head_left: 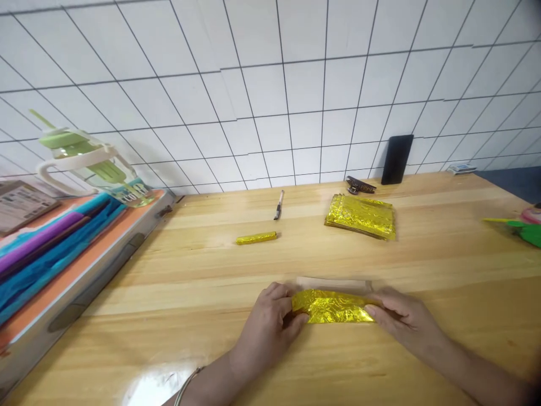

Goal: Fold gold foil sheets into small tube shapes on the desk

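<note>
A person's two bare hands at a pale wooden table [203,282]. The left hand [270,318] pinches, between thumb and curled fingers, the left end of a crinkled, shiny gold foil sheet [336,308]; the right hand [401,317] pinches its opposite end, thumb on the near side. The sheet thus lies between the two hands, its long side running from one to the other. A flat, dull brown strip [332,283] shows along its far edge, beyond the fingers; whether it belongs to the same sheet cannot be told. A thin metallic bangle [188,385] encircles the left wrist. Beyond the left hand lies a slim, rolled gold foil tube [256,238], with a white-and-black pen [278,205] farther off. Beyond the right hand, slightly to its left, rests a neat stack of rectangular gold foil sheets [360,219]; behind this stack sits a black clip [359,186], near a black rectangular slab [397,159] leaning against the white tiled wall [304,84].
</note>
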Tool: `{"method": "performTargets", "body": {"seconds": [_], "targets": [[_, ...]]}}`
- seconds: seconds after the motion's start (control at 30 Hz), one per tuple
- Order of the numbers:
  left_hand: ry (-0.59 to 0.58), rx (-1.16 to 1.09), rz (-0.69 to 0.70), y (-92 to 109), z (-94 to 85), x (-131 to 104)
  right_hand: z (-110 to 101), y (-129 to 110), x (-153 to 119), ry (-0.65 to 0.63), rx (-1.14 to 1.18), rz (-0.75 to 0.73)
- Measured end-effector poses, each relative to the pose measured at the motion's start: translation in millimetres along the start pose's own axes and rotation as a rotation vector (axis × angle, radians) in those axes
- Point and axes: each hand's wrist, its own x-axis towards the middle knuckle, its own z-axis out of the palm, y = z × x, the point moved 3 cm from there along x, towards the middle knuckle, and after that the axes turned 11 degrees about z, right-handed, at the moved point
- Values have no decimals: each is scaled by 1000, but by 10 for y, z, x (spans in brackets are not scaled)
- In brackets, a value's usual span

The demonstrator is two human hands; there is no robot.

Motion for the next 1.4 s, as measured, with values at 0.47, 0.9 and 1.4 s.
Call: {"method": "performTargets", "body": {"seconds": [0.47,0.9,1.4], "targets": [[-49,142,-64,28,27,-39,39,231,-62,45,-223,-44],[0,454,186,186,29,-86,109,156,40,83,-468,21],[-475,295,355,304,206,-150,109,237,86,25,-446,69]]}}
